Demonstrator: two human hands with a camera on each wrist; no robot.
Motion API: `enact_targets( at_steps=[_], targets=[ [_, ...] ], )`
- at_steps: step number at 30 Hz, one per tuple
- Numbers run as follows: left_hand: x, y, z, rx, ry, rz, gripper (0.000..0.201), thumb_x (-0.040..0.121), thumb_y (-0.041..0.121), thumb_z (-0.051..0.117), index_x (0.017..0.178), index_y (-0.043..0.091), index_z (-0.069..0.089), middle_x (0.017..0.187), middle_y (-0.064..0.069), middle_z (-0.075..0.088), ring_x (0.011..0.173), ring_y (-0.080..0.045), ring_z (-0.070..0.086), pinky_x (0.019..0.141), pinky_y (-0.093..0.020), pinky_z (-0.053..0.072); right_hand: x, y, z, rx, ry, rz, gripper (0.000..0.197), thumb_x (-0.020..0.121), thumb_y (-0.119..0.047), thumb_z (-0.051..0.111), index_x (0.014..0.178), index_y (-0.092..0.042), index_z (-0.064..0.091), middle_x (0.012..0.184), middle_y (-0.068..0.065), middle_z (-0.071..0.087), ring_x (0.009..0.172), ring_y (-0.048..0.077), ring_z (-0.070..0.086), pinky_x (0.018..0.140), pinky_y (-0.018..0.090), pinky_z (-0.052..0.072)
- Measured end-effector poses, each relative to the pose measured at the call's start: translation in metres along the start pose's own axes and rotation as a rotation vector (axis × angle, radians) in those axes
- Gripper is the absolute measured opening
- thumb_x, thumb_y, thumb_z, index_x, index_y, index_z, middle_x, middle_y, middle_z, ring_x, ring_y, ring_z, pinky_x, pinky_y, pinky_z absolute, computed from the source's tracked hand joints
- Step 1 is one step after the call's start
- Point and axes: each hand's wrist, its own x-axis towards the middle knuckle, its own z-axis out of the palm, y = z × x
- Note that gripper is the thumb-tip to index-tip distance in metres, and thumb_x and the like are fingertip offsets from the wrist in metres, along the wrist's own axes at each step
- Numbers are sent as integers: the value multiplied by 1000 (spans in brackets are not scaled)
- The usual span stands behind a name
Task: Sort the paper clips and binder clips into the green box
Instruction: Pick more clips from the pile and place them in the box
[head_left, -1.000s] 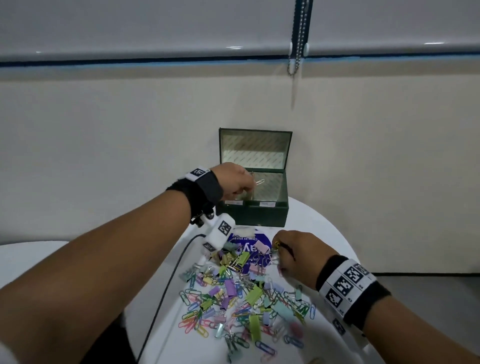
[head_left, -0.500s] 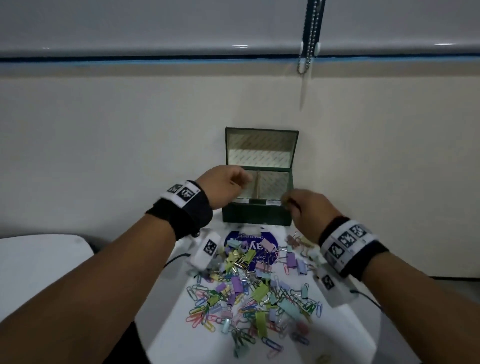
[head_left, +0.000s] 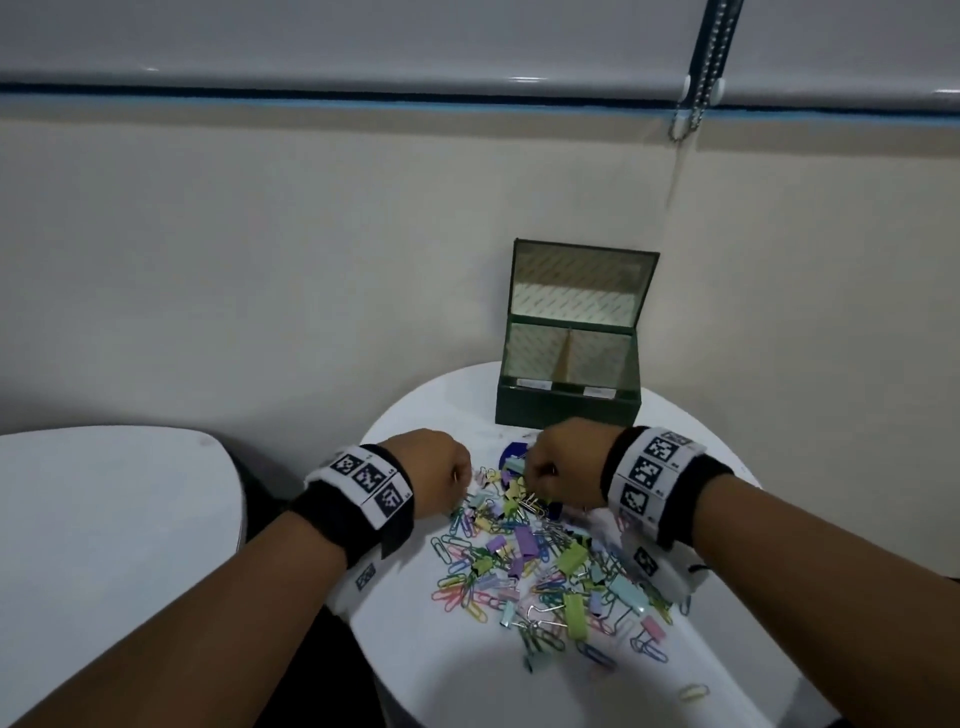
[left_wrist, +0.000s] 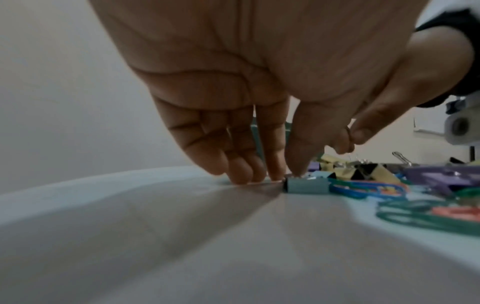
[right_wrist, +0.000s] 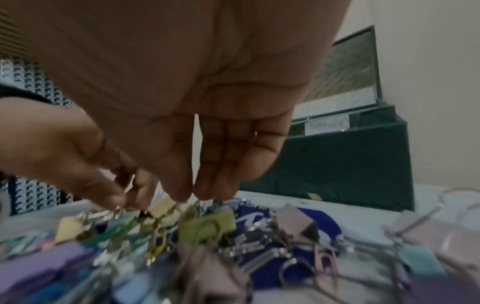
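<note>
A heap of coloured paper clips and binder clips (head_left: 535, 561) lies on the round white table (head_left: 467, 675). Behind it stands the green box (head_left: 566, 410) (right_wrist: 337, 164), lid up, with two compartments. My left hand (head_left: 447, 467) (left_wrist: 285, 170) is at the heap's far left edge. Its straight fingers point down and touch the table beside a teal binder clip (left_wrist: 306, 186). My right hand (head_left: 550, 462) (right_wrist: 130, 197) is at the heap's far edge. Its thumb and forefinger pinch the wire handle of a binder clip next to a yellow one (right_wrist: 162, 205), though the view is blurred.
A blue card (head_left: 511, 449) lies under the heap's far end. One yellow paper clip (head_left: 693, 691) lies apart at the near right. A second white table (head_left: 104, 519) stands to the left, across a dark gap. The wall rises right behind the box.
Both hands came back from the green box and dropped to the heap's far edge. The left one had been over the box's left compartment, the right one at its front.
</note>
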Motion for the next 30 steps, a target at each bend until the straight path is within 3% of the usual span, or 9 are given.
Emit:
enact_targets(
  at_steps=[2, 5, 12, 15, 18, 23, 25, 28, 30],
  targets=[
    [-1, 0, 1, 17, 16, 7, 15, 88, 20, 55, 93, 28, 67, 91, 5, 66, 89, -19, 61, 83, -32, 52, 3, 1, 4, -59, -2, 50, 22, 94, -25, 55, 104, -19, 74, 103, 3, 69, 94, 24, 65, 86, 37, 55],
    [-2, -4, 2, -12, 28, -28, 30, 87, 19, 56, 113, 27, 67, 114, 2, 67, 106, -20, 60, 94, -35, 50, 2, 3, 4, -111, 38, 115, 24, 93, -32, 57, 111, -24, 70, 109, 2, 58, 98, 24, 61, 88, 38, 54],
    [-20, -9, 8, -109, 42, 12, 44, 79, 28, 71, 123, 27, 66, 117, 8, 64, 107, -13, 61, 93, -28, 51, 1, -14, 17, 12, -28, 119, 15, 90, -32, 63, 80, -21, 68, 73, -5, 59, 77, 18, 58, 71, 27, 48],
    [-16, -8, 10, -88, 55, 23, 41, 81, 29, 72, 121, 29, 66, 114, 7, 64, 105, -14, 62, 90, -27, 51, 2, -14, 17, 48, -21, 114, 15, 91, -21, 57, 88, -15, 70, 84, 2, 66, 80, 19, 57, 77, 30, 50],
    [-11, -6, 10, -86, 62, 22, 35, 82, 25, 71, 116, 29, 65, 100, 8, 59, 94, -14, 59, 82, -26, 50, 0, -9, 15, 108, -3, 93, 14, 90, -16, 53, 78, -17, 61, 82, 2, 65, 79, 18, 57, 78, 31, 52],
    [-7, -7, 11, -124, 109, 32, 15, 83, 20, 62, 89, 32, 55, 85, 12, 58, 85, -15, 56, 75, -27, 48, -12, 12, -3, 407, 147, 127, 19, 82, -15, 75, 71, -18, 60, 69, -7, 64, 66, 6, 58, 67, 24, 54],
    [-4, -9, 10, -115, 139, 20, 12, 84, 18, 56, 84, 30, 55, 79, 13, 55, 83, -16, 55, 73, -27, 46, -14, 21, -6, 559, 194, 153, 17, 81, -14, 79, 75, -18, 63, 66, -8, 63, 63, 6, 59, 69, 28, 56],
    [-4, -11, 9, -110, 184, -13, 12, 88, 20, 52, 91, 32, 55, 85, 12, 58, 86, -16, 56, 73, -27, 43, -13, 29, -5, 704, 176, 185, 8, 85, -11, 74, 88, -17, 69, 65, -6, 66, 64, 13, 64, 70, 33, 58],
    [-5, -12, 8, -126, 214, -34, 16, 92, 23, 53, 105, 32, 54, 98, 9, 59, 90, -16, 57, 75, -26, 40, -12, 32, -5, 695, 176, 211, 4, 89, -13, 70, 88, -16, 72, 67, -4, 69, 57, 8, 62, 60, 23, 55]
  ],
)
